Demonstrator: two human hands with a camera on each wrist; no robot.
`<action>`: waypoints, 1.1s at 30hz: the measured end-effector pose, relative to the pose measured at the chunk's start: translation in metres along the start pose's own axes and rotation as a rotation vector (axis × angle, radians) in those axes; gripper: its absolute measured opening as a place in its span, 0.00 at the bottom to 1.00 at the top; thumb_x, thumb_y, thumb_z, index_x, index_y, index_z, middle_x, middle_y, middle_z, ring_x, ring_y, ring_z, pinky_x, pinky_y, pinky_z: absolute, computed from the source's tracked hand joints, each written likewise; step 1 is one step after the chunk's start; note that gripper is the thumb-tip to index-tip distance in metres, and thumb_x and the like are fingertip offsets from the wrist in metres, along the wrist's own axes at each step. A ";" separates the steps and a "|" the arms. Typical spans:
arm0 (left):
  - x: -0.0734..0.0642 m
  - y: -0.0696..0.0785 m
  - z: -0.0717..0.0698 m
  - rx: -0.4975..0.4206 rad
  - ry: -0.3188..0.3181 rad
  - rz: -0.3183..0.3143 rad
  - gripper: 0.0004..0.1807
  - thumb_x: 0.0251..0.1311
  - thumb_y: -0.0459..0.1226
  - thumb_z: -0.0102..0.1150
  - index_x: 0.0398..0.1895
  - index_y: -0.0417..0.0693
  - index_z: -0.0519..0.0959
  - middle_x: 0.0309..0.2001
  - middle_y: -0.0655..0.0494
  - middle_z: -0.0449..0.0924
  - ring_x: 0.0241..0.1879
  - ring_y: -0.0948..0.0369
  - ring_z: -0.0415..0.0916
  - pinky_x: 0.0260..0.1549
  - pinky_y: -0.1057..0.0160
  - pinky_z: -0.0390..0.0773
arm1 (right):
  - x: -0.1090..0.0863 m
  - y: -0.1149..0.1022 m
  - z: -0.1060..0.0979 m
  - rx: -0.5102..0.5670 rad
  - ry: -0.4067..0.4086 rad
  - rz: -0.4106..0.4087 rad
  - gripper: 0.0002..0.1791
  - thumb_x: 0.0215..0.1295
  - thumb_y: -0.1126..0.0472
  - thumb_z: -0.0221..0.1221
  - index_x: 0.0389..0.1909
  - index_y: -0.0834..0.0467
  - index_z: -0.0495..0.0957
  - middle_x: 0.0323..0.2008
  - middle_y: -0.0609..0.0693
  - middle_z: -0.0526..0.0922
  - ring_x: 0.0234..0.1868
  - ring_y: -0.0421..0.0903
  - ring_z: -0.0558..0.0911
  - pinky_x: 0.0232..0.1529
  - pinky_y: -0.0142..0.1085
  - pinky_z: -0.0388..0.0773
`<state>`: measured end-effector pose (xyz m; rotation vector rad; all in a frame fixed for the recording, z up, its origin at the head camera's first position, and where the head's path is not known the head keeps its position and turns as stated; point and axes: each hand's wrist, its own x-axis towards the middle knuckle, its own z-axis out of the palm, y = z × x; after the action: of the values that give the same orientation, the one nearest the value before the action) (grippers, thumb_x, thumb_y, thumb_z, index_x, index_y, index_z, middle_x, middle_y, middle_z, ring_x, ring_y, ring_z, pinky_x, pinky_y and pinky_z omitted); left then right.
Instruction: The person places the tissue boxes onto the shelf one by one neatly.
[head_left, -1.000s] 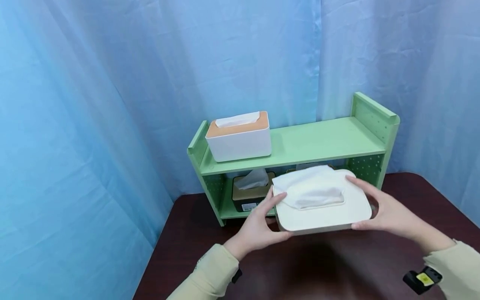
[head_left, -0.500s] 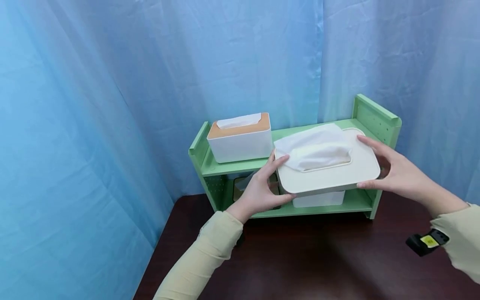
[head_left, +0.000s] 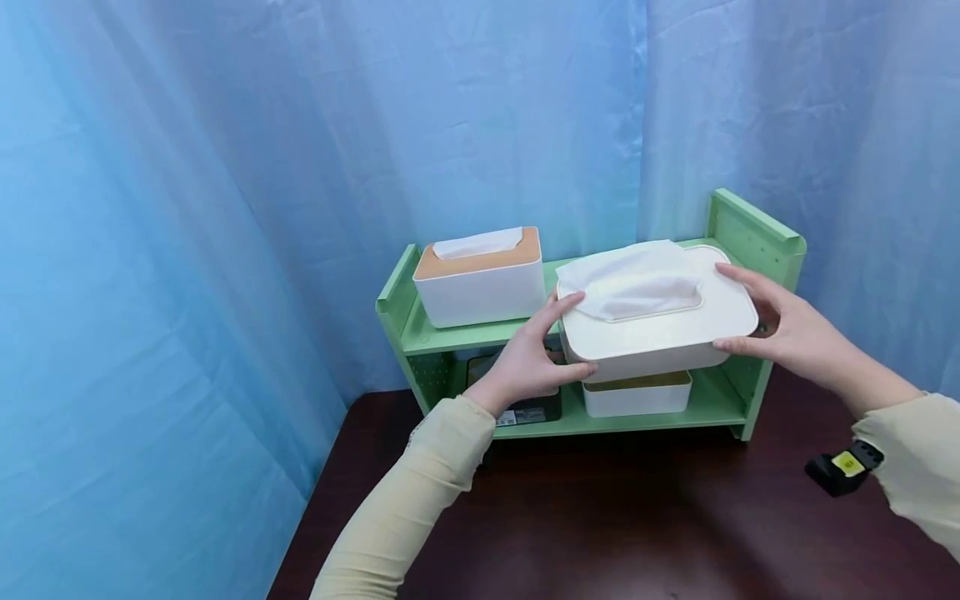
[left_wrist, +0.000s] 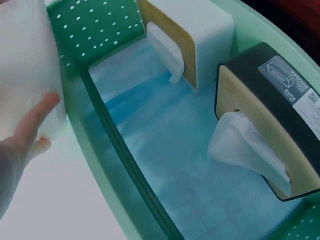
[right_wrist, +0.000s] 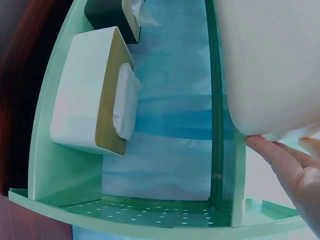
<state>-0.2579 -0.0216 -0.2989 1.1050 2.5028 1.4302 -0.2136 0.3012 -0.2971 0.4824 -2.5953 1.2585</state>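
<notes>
A white tissue box (head_left: 660,354) with a tissue sticking out of its top slot is held up between both hands. In the head view, my left hand (head_left: 528,362) grips its left end, thumb at the front edge and a fingertip on the lid. My right hand (head_left: 787,329) grips the right end the same way. The box overlaps the right part of the green shelf's top board (head_left: 450,336) in this view. Both wrist views show the box's pale side close beside that board, with fingers (left_wrist: 37,120) and fingers (right_wrist: 272,152) against it.
A white tissue box with a wood-coloured lid (head_left: 480,287) stands at the top board's left end. Below, a black tissue box (left_wrist: 280,100) and another white one (right_wrist: 85,95) sit on the lower shelf. The shelf stands on a dark red-brown table (head_left: 615,508), blue curtains (head_left: 450,117) behind.
Both hands have raised the white tissue box from in front of the lower shelf to the height of the top board. In the last half second it shifts only slightly and its front side shows more.
</notes>
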 end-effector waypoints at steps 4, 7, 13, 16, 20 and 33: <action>0.008 0.005 -0.009 0.006 -0.009 -0.041 0.44 0.54 0.40 0.67 0.72 0.68 0.55 0.76 0.60 0.41 0.73 0.59 0.47 0.60 0.57 0.70 | 0.009 -0.007 -0.009 0.014 -0.074 0.079 0.49 0.62 0.62 0.62 0.75 0.43 0.41 0.71 0.67 0.51 0.47 0.16 0.65 0.38 0.19 0.68; 0.016 0.010 -0.017 -0.018 -0.027 -0.098 0.44 0.54 0.42 0.67 0.72 0.71 0.55 0.75 0.63 0.45 0.73 0.56 0.50 0.65 0.55 0.63 | 0.019 -0.013 -0.015 0.045 -0.148 0.136 0.48 0.65 0.59 0.59 0.76 0.45 0.38 0.71 0.69 0.49 0.49 0.26 0.72 0.39 0.27 0.76; 0.032 0.017 -0.029 -0.150 -0.080 -0.212 0.42 0.58 0.41 0.63 0.72 0.70 0.54 0.75 0.62 0.45 0.70 0.49 0.56 0.48 0.53 0.79 | 0.036 -0.022 -0.025 0.139 -0.265 0.214 0.46 0.69 0.56 0.54 0.76 0.50 0.32 0.71 0.73 0.40 0.66 0.69 0.56 0.46 0.53 0.78; 0.036 0.019 -0.031 -0.178 -0.095 -0.231 0.41 0.59 0.40 0.62 0.73 0.67 0.53 0.75 0.60 0.45 0.69 0.48 0.59 0.39 0.54 0.82 | 0.043 -0.024 -0.030 0.186 -0.304 0.231 0.45 0.69 0.55 0.53 0.75 0.51 0.32 0.70 0.74 0.38 0.67 0.70 0.51 0.46 0.56 0.77; 0.037 0.022 -0.032 -0.160 -0.093 -0.235 0.41 0.60 0.41 0.62 0.73 0.67 0.52 0.75 0.60 0.45 0.68 0.48 0.60 0.38 0.55 0.82 | 0.051 -0.024 -0.034 0.207 -0.333 0.239 0.45 0.70 0.54 0.52 0.75 0.52 0.32 0.69 0.75 0.39 0.66 0.69 0.54 0.45 0.54 0.78; 0.048 0.028 -0.039 -0.104 -0.079 -0.288 0.41 0.60 0.41 0.62 0.74 0.61 0.54 0.74 0.57 0.49 0.64 0.53 0.66 0.45 0.52 0.80 | 0.069 -0.031 -0.034 0.158 -0.345 0.299 0.46 0.69 0.50 0.53 0.75 0.53 0.33 0.70 0.75 0.38 0.67 0.70 0.54 0.47 0.53 0.78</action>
<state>-0.2925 -0.0126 -0.2411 0.7323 2.3830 1.3877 -0.2638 0.2962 -0.2314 0.3760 -2.9535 1.6112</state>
